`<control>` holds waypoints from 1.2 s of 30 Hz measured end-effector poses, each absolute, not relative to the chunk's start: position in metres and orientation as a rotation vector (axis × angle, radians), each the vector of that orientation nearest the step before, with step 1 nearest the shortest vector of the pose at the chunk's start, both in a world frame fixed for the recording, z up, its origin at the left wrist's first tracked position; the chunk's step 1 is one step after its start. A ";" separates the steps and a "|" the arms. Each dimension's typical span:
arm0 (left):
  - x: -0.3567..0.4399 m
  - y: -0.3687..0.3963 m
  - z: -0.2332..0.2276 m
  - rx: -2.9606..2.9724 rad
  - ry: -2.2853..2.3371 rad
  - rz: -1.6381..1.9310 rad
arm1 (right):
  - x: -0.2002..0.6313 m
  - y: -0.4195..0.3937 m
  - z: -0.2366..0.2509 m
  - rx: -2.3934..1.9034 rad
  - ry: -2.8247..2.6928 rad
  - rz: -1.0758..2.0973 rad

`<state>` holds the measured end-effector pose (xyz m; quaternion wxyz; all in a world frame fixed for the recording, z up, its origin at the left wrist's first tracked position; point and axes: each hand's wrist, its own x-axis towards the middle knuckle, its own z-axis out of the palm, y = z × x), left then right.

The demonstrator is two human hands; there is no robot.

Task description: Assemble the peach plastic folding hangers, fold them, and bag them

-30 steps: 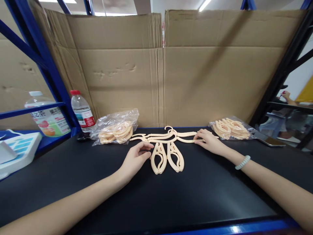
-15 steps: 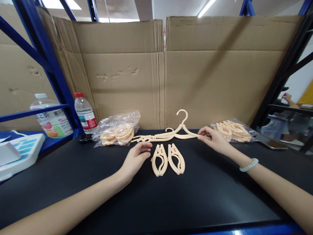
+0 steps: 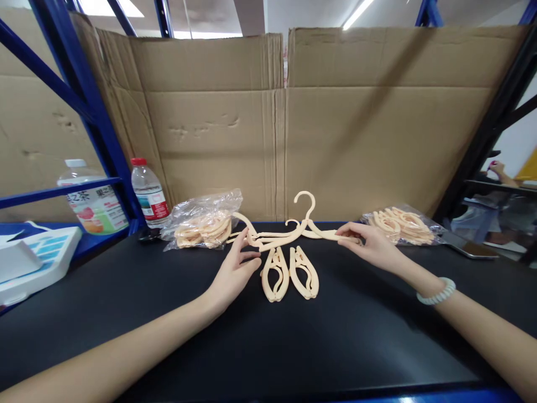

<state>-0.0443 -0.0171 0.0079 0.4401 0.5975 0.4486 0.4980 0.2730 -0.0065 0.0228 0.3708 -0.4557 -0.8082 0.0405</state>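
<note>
A cream plastic folding clothes hanger [image 3: 306, 221] stretches between my hands, hook up. At its right arm, my right hand [image 3: 369, 240] pinches the end between thumb and fingers. My left hand [image 3: 235, 271] is at the other arm, where an end piece [image 3: 246, 225] angles upward. My left index finger touches that piece; the thumb stays apart, below. Another cream hanger [image 3: 291, 223] lies behind, partly covered, with its hook showing. Two folded hangers [image 3: 276, 275] [image 3: 304, 273] lie side by side on the black tabletop, nearer me.
Clear bags of folded hangers lie at the left [image 3: 205, 226] and right [image 3: 403, 225]. A red-capped water bottle [image 3: 150, 193], a larger juice bottle [image 3: 94, 201] and a white-and-blue device [image 3: 46, 257] stand left. A phone [image 3: 470, 245] lies right. Cardboard panels [image 3: 218, 129] wall the back.
The held hanger has shifted left and tipped slightly. Its left end piece now angles up beside my left index finger, which has risen to touch it. My right hand still grips the right arm.
</note>
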 end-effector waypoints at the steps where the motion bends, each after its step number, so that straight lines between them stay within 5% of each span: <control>1: -0.044 -0.017 0.007 1.516 1.071 1.222 | 0.271 -0.008 0.023 -1.159 -2.088 0.092; 12: -0.045 -0.016 0.008 1.690 0.967 1.184 | 0.261 -0.014 0.024 -0.986 -2.238 -0.053; 29: -0.044 -0.014 0.009 1.651 1.006 1.197 | 0.246 -0.032 0.024 -1.205 -2.004 -1.145; 36: -0.043 -0.017 0.011 1.642 0.994 1.186 | 0.247 -0.030 0.022 -1.220 -2.003 -0.997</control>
